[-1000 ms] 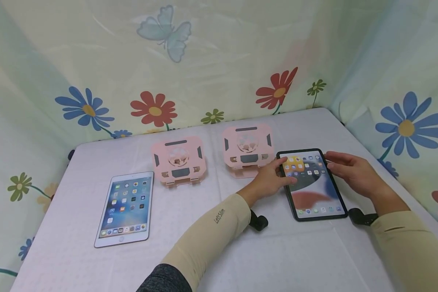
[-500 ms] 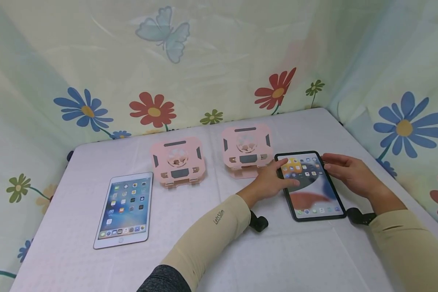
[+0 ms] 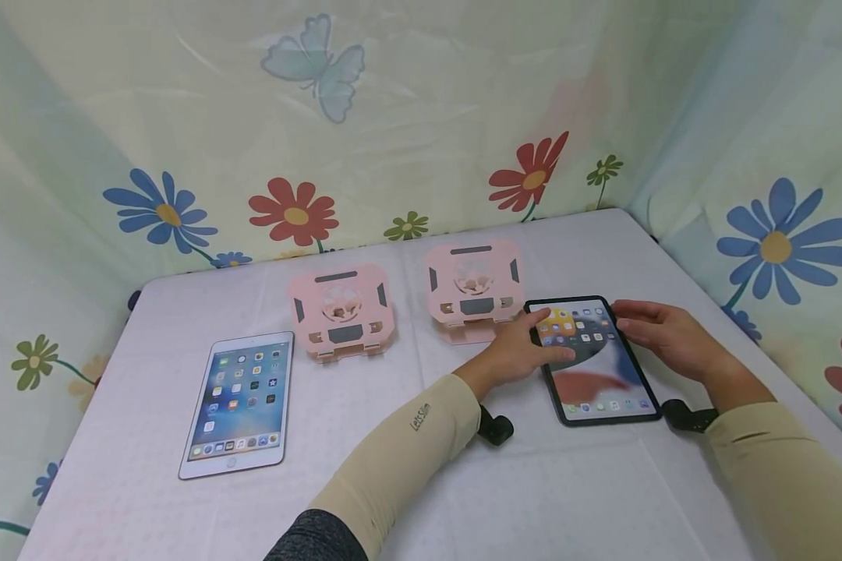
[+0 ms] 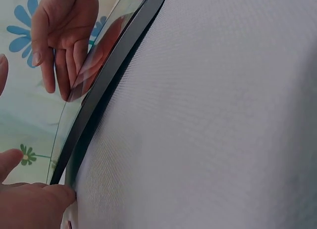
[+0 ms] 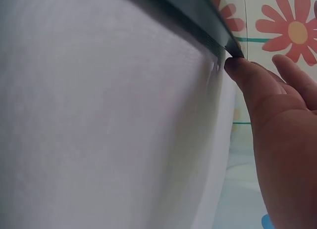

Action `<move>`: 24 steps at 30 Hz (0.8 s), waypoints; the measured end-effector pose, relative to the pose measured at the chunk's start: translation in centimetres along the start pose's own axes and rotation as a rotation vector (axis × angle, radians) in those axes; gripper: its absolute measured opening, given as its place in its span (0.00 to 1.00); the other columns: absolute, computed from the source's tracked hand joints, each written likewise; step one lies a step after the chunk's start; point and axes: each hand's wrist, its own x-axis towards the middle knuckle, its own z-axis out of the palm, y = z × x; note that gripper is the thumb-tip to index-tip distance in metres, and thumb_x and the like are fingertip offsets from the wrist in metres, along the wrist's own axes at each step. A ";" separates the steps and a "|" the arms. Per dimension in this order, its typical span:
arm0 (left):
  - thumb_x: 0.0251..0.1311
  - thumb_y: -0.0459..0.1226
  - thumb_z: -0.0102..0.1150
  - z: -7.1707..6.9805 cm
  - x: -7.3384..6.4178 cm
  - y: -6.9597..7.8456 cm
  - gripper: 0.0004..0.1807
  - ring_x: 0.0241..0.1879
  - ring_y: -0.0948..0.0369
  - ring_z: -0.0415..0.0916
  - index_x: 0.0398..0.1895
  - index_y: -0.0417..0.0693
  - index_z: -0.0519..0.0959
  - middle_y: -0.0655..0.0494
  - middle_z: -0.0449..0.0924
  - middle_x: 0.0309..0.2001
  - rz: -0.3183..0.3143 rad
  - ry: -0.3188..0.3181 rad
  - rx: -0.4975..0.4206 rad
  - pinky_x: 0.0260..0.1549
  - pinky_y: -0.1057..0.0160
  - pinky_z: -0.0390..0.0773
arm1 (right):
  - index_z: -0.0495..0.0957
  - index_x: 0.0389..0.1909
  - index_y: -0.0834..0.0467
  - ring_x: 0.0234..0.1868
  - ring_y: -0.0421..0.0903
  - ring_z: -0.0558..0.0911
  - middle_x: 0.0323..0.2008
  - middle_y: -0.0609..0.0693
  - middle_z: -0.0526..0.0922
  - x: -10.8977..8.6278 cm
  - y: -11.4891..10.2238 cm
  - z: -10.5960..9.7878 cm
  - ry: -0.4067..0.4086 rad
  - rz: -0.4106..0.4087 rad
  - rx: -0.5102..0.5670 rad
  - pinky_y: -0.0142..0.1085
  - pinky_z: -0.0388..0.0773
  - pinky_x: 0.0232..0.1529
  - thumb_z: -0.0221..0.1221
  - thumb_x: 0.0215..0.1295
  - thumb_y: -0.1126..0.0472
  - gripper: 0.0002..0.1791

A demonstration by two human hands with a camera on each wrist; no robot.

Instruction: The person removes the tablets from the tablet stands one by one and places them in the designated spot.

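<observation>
A black-edged tablet [image 3: 596,374] lies screen up on the white cloth at the right. My left hand [image 3: 508,351] is at its upper left side, one finger touching the edge and others spread above the screen. My right hand [image 3: 673,339] faces it from the right side, fingers nearly straight at the upper right edge. In the left wrist view a left fingertip meets the tablet's dark rim [image 4: 94,95]. The right wrist view has a fingertip of the right hand [image 5: 282,115] at the edge. What lies under the tablet's sides is hidden.
Two pink tablet stands with dark pads, one at left [image 3: 342,312] and one at right [image 3: 473,284], stand toward the back. A white tablet [image 3: 238,405] lies at the left. Flowered curtains [image 3: 407,101] border the back and sides of the table.
The black-edged tablet has slid slightly left and toward me. My right hand moves left with it, while the left hand stays nearly in place. The stands and the white tablet keep their positions.
</observation>
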 end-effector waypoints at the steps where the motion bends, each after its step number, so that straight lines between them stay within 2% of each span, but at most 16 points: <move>1: 0.58 0.53 0.71 0.0 0.0 0.0 0.44 0.74 0.59 0.52 0.77 0.60 0.62 0.53 0.52 0.77 0.005 -0.001 0.005 0.68 0.59 0.60 | 0.55 0.75 0.69 0.59 0.41 0.70 0.71 0.71 0.59 0.1 -0.1 0.0 -0.002 0.002 -0.006 0.24 0.74 0.53 0.52 0.77 0.48 0.37; 3: 0.57 0.53 0.71 -0.1 0.0 0.0 0.45 0.71 0.61 0.56 0.77 0.59 0.62 0.53 0.55 0.76 0.013 -0.001 0.018 0.66 0.61 0.62 | 0.55 0.75 0.69 0.61 0.45 0.70 0.71 0.70 0.59 0.2 -0.2 0.1 -0.007 0.003 -0.012 0.25 0.74 0.53 0.52 0.77 0.48 0.38; 5: 0.57 0.53 0.71 -0.1 0.0 -0.1 0.46 0.69 0.61 0.59 0.77 0.59 0.61 0.53 0.57 0.75 0.015 -0.004 0.019 0.65 0.61 0.63 | 0.56 0.74 0.69 0.61 0.45 0.70 0.71 0.70 0.60 0.4 -0.3 0.2 -0.007 0.001 -0.017 0.24 0.74 0.53 0.52 0.77 0.47 0.38; 11: 0.56 0.52 0.72 -0.1 0.1 -0.1 0.48 0.69 0.62 0.59 0.78 0.59 0.59 0.55 0.58 0.75 0.007 -0.015 -0.004 0.65 0.61 0.64 | 0.57 0.73 0.70 0.56 0.35 0.70 0.70 0.70 0.61 0.7 -0.6 0.2 -0.009 -0.005 -0.008 0.20 0.72 0.50 0.53 0.77 0.48 0.37; 24: 0.58 0.53 0.71 -0.3 0.0 -0.5 0.47 0.64 0.62 0.64 0.78 0.57 0.59 0.54 0.65 0.71 0.013 0.015 -0.013 0.64 0.62 0.64 | 0.55 0.73 0.72 0.52 0.28 0.69 0.71 0.71 0.59 0.8 -0.6 0.1 -0.023 -0.012 0.053 0.19 0.71 0.50 0.52 0.78 0.50 0.37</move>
